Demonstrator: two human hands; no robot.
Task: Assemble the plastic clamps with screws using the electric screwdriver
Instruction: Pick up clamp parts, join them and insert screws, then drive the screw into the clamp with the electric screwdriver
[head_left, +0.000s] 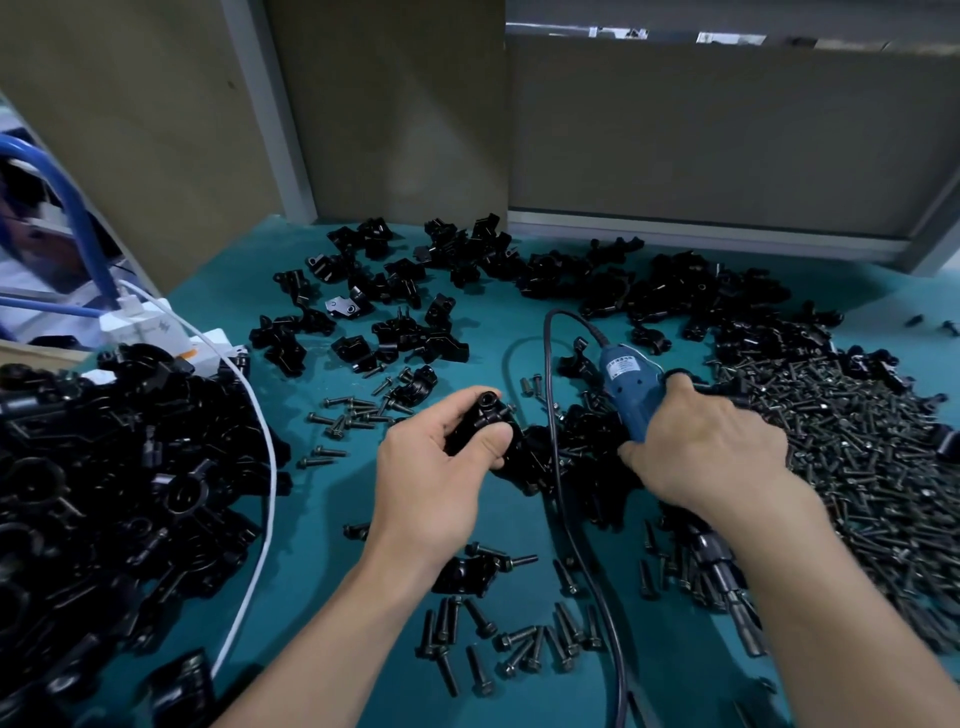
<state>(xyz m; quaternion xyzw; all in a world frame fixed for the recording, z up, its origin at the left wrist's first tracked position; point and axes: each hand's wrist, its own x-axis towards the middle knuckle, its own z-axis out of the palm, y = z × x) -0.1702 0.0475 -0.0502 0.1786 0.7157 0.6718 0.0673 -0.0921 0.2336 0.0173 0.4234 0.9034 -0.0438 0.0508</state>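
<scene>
Black cord (546, 364) loops between clamp (478, 422) and screwdriver (631, 391).

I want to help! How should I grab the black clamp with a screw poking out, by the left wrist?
Probably pinch the clamp by its chunky body, from above on the near side: its screw sticks out rightward and the left wrist covers its far edge.

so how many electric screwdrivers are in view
1: the blue electric screwdriver, gripped by the right hand at centre right, beside the screw heap. Clamp piles could hide another.
</scene>
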